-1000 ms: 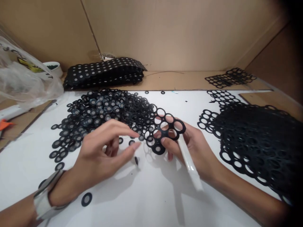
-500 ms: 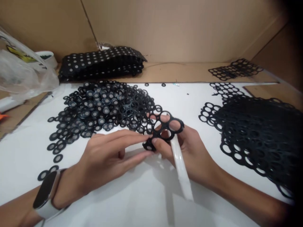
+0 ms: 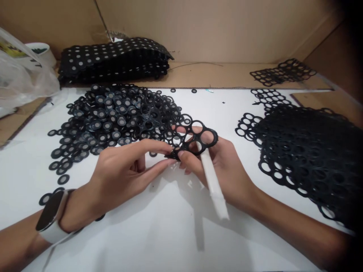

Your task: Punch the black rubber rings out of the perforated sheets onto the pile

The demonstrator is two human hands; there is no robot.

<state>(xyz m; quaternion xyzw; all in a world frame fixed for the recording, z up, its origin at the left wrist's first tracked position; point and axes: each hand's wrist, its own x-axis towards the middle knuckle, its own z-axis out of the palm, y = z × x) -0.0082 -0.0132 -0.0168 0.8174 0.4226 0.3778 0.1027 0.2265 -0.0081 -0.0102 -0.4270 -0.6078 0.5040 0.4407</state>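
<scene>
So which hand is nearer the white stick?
Right. The right hand holds the white stick against its palm, while the left hand sits to the stick's left, pinching the black ring strip.

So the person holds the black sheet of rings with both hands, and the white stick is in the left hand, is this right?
Not quite. The head view shows the white stick in the right hand, not the left. The rest stands: the left hand and the right hand both pinch the black sheet of rings.
</scene>
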